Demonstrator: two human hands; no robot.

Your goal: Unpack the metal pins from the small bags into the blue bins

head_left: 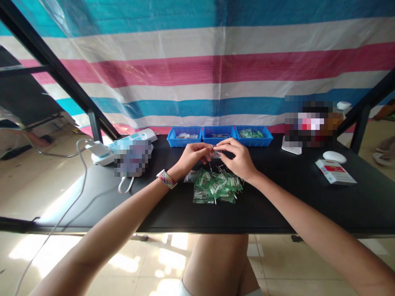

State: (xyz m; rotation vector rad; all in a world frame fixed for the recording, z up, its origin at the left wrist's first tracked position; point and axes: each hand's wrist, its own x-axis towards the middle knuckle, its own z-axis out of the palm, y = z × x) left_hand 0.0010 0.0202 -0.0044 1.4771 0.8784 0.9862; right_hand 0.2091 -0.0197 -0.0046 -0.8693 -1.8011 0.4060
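My left hand [194,155] and my right hand [237,158] meet above the middle of the table, fingertips nearly touching. Both pinch a small clear plastic bag [217,155]; whatever it contains is too small to make out. Just below my hands lies a heap of green plastic bags [216,187] with small metal pieces inside. Several thin metal pins [222,168] are scattered at its upper edge. At the heap's left side, partly under it, rests a clear packet [190,176]. A woven band circles my left wrist.
Behind my hands stand three blue bins: the left [184,142] with clear packets, the middle [219,142] with metal pins, the right [254,142] with green bags. A power strip [135,139] with a cable is at left. A white-red box [336,172] and white mouse [335,156] are at right.
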